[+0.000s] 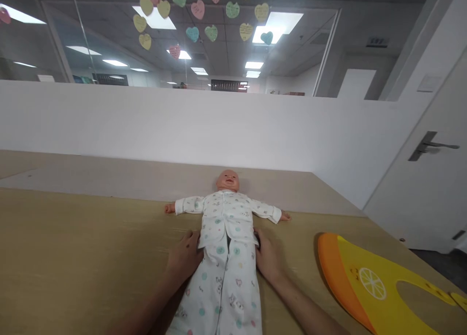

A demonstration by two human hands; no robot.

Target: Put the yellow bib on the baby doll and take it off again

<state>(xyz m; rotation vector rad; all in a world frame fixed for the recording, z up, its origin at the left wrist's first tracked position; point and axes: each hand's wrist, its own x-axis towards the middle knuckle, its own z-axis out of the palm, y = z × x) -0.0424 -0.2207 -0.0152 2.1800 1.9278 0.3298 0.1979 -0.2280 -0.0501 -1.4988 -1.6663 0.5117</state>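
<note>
A baby doll lies on its back, head away from me and arms stretched out to the sides. It wears a white patterned shirt and matching trousers. Against the doll's waist on the left, my left hand is closed around its side at the shirt hem, fingertips partly hidden. My right hand grips the opposite side at the same height, its fingers partly tucked behind the cloth. The shirt front parts slightly at the bottom.
On the right of the tan table lies a yellow and orange bib with a citrus slice print. A white wall with a window above stands behind the table. A door with a metal handle is at the right.
</note>
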